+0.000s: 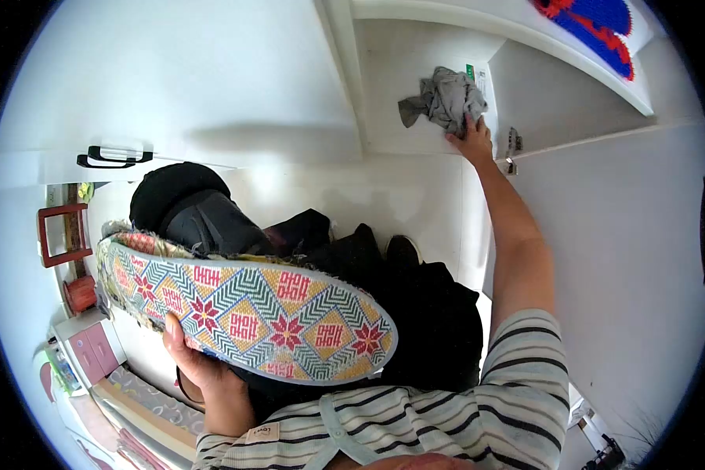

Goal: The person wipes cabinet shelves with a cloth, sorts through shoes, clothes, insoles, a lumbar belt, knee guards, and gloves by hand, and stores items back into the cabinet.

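Far R, in white cabinet [384,70], grey cloth [450,95] is touched by R hand [474,144], which is nearer; cloth lies just far-left of fingertips, long axis approx. L–R; grip can't be told. Near L, patterned insoles [251,317] are clasped by L hand [202,370].

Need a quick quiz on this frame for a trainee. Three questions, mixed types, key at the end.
1. What does the left hand hold?
2. The right hand is nearest to: a) the black handle, b) the grey cloth, c) the red frame.
3. True or false: the person's shirt is plain black.

Key:
1. A patterned insole.
2. b.
3. False; it is striped.
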A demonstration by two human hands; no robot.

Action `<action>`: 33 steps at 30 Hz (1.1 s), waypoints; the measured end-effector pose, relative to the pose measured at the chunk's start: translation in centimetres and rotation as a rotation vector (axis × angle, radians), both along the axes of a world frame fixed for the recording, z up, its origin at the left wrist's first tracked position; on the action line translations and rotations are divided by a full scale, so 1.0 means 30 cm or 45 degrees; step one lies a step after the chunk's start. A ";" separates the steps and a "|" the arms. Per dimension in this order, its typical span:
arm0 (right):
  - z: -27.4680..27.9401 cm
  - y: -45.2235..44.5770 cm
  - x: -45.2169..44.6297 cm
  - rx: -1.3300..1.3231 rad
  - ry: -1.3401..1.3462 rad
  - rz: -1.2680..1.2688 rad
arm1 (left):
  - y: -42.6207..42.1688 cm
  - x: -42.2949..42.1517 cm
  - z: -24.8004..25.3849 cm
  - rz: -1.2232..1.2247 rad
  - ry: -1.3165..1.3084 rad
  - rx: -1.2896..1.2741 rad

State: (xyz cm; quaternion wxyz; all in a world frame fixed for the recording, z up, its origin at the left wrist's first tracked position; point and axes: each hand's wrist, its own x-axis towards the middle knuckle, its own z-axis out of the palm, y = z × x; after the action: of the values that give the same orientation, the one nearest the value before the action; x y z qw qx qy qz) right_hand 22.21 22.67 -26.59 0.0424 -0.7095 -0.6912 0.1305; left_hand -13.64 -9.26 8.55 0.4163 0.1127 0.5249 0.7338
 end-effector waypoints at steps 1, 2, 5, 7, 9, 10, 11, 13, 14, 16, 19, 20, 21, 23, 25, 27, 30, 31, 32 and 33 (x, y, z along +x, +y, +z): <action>-0.019 -0.006 -0.011 0.188 0.083 -0.039 | -0.017 -0.016 -0.009 0.009 0.049 -0.019; -0.035 0.008 -0.030 0.182 0.097 -0.038 | -0.009 -0.007 -0.001 0.016 0.044 -0.041; -0.044 0.068 -0.140 0.267 0.107 0.062 | 0.005 0.014 0.019 0.072 0.029 -0.093; -0.038 0.062 -0.240 0.308 0.135 0.259 | -0.003 0.021 0.020 0.107 0.037 -0.107; 0.025 0.018 -0.370 0.356 -0.024 0.525 | 0.005 0.032 0.024 0.137 0.080 -0.168; 0.004 0.002 -0.396 0.429 -0.002 0.575 | 0.015 0.043 0.026 0.164 0.083 -0.184; -0.032 -0.011 -0.412 0.501 0.022 0.625 | 0.016 0.043 0.022 0.163 0.085 -0.187; -0.136 0.122 -0.317 0.487 0.081 0.553 | 0.015 0.035 0.023 0.180 0.187 -0.230; -0.178 0.179 -0.275 0.483 0.137 0.493 | 0.018 0.029 0.019 0.184 0.194 -0.235; -0.063 0.239 -0.112 0.493 -0.064 0.296 | 0.013 0.026 0.017 0.190 0.169 -0.284; -0.162 0.289 0.163 0.775 -0.382 -0.060 | 0.025 0.044 0.030 0.187 0.183 -0.321; -0.102 0.240 0.151 0.560 -0.384 -0.077 | 0.045 0.066 0.038 0.239 0.211 -0.325; -0.038 0.211 0.107 0.351 -0.387 -0.093 | 0.058 0.082 0.037 0.294 0.236 -0.324; -0.058 0.153 0.038 0.382 -0.265 -0.040 | 0.029 0.049 0.021 0.227 0.191 -0.272; -0.047 0.046 -0.091 0.554 -0.206 0.074 | 0.011 0.026 0.016 0.198 0.234 -0.261; -0.063 -0.059 -0.217 0.479 -0.142 0.227 | 0.041 0.050 0.017 0.272 0.220 -0.286; -0.022 -0.203 -0.329 0.365 0.009 0.541 | 0.038 0.041 0.007 0.077 0.054 -0.170; -0.004 -0.222 -0.343 0.434 -0.022 0.670 | 0.042 0.051 0.009 0.063 0.056 -0.163; 0.027 -0.229 -0.343 0.444 -0.020 0.676 | 0.037 0.055 0.028 0.059 0.042 -0.181; 0.041 -0.222 -0.331 0.405 -0.015 0.667 | 0.043 0.061 0.033 0.057 0.032 -0.200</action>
State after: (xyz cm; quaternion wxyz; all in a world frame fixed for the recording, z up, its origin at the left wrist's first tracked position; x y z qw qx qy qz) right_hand 12.27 16.02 -25.35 0.1139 -0.4924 -0.8626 0.0232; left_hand -11.80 -7.97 9.53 0.4009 0.0769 0.5884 0.6979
